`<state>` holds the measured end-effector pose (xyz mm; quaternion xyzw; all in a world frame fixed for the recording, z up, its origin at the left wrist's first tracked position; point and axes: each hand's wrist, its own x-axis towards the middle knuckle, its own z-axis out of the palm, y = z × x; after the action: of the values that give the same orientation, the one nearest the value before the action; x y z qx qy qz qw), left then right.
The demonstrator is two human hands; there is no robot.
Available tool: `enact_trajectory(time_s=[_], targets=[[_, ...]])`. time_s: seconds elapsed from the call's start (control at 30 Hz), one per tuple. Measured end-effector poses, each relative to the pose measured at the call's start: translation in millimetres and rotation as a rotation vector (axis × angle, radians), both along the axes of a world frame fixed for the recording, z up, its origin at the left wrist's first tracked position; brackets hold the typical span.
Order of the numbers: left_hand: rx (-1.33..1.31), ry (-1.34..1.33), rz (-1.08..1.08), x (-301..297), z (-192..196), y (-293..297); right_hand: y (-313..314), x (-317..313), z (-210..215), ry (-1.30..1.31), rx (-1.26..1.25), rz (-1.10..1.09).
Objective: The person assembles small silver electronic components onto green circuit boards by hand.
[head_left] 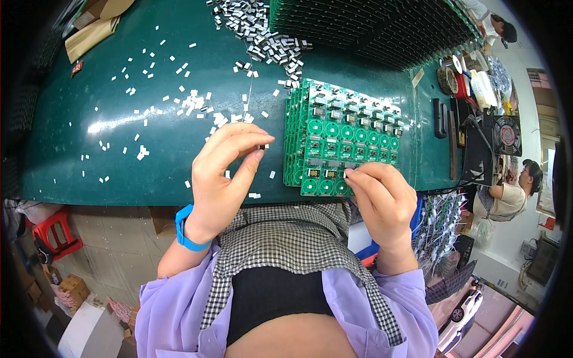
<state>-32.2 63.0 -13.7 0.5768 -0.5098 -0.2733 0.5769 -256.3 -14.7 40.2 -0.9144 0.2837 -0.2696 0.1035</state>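
Note:
A panel of green circuit boards lies on top of a stack near the table's front edge, with rows of round outlines and small digit displays. My left hand, a blue band at its wrist, is raised left of the stack. Its thumb and fingers pinch a small black-and-white digit display. My right hand is over the panel's lower right part. Its closed fingertips rest at a digit display in the lowest display row, beside two uncovered displays; they partly hide it, and their grip is unclear.
A heap of loose digit displays lies at the back of the green table. Small white pieces are scattered to the left. A large stack of boards stands at the back right. A fan and a co-worker are at far right.

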Motion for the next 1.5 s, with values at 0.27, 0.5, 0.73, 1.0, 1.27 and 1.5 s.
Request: enact_trajectory(time_s=[0.27,0.5,0.73,1.0,1.27,1.5], targets=[[-0.019,0.122,-0.032,-5,2,2,-3,-2,-5,-0.01,-0.028,0.027],[0.038,0.336,-0.192,-9,9,6,-3,-5,-1,-0.014,-0.076,0.053],[0.078,0.463,-0.304,-18,13,8,0,-5,1,0.059,0.003,0.025],[0.162,0.714,-0.53,-28,19,12,11,8,0,-0.246,0.049,0.215],[0.166,0.585,-0.44,-35,24,14,19,5,-1,-0.321,0.344,0.186],[-0.213,-0.015,-0.346,-39,16,9,21,1,-4,-0.352,0.553,0.179]])
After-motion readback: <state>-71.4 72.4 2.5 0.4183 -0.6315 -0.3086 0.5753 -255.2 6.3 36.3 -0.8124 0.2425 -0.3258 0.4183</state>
